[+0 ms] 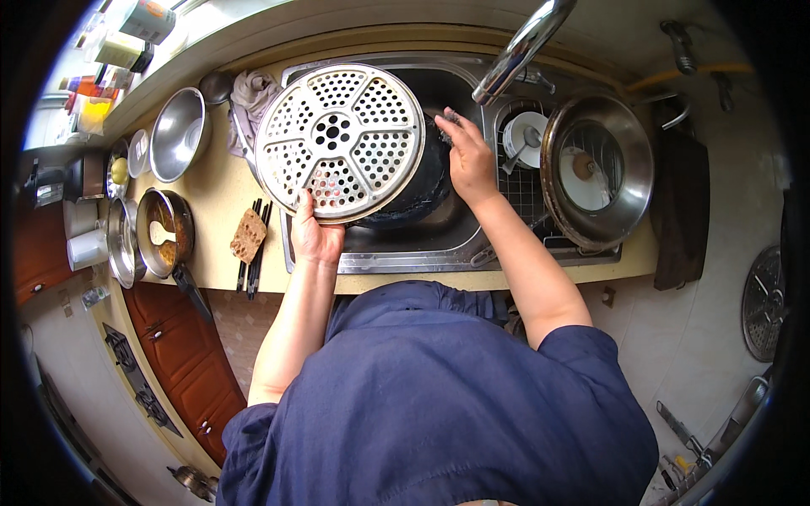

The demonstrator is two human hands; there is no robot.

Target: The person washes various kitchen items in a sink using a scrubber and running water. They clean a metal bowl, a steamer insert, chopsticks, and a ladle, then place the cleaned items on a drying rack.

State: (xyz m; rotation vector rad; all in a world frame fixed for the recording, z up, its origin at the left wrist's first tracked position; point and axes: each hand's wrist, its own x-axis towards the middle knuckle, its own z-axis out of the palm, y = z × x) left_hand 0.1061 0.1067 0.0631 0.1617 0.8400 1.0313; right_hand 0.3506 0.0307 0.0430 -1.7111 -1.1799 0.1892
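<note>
My left hand (316, 235) grips the lower rim of a round perforated metal steamer plate (384, 152), thumb on top, and holds it tilted above the left basin of the steel sink (405, 262). Just right of the plate, my right hand (469, 158) pinches a dark steel-wool scourer (450, 120) between its fingertips, apart from the plate. A dark wok or pot (417, 202) lies in the basin, partly hidden behind the plate. The chrome faucet (516, 57) reaches over the sink from above.
On the right basin's rack stand a large steel pan (636, 164) and a white bowl (519, 129) with a spoon. Left on the counter are a brown sponge (248, 236) on black chopsticks (255, 278), a steel bowl (179, 135), a crumpled cloth (255, 95) and a saucepan (185, 234) with food residue.
</note>
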